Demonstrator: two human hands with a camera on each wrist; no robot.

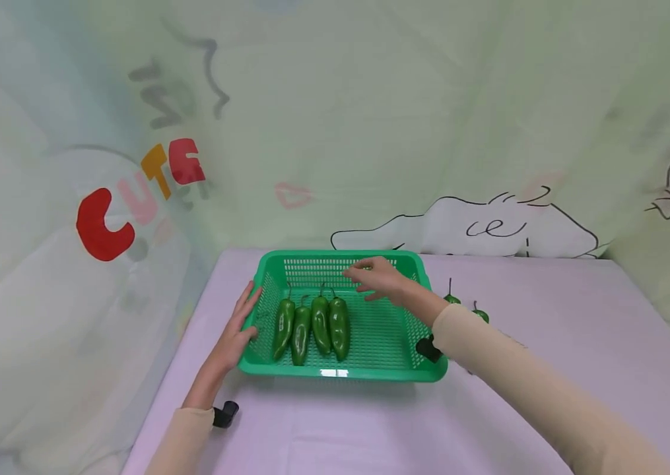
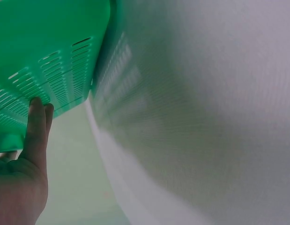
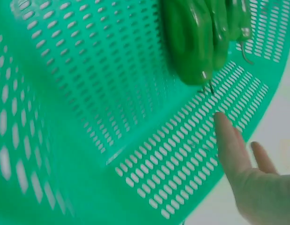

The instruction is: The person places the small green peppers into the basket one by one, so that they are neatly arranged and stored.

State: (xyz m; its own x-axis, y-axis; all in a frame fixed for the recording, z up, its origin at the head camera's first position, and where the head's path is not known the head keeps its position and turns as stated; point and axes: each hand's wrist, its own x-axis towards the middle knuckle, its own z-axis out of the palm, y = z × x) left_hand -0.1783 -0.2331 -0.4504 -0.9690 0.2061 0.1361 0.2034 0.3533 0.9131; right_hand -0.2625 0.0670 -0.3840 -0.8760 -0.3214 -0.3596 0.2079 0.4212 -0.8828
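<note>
Several long green chili peppers lie side by side, stems toward the far wall, in the left half of a green plastic basket. My left hand is at the basket's left rim; in the left wrist view its straight fingers touch the slotted outer wall. Above the basket's right half hovers my right hand, fingers slightly bent and holding nothing. The right wrist view shows this hand near the slotted far wall, apart from the peppers.
Right of the basket, more green peppers lie on the pale table, partly hidden by my right sleeve. A printed cloth hangs behind the table and along its left side.
</note>
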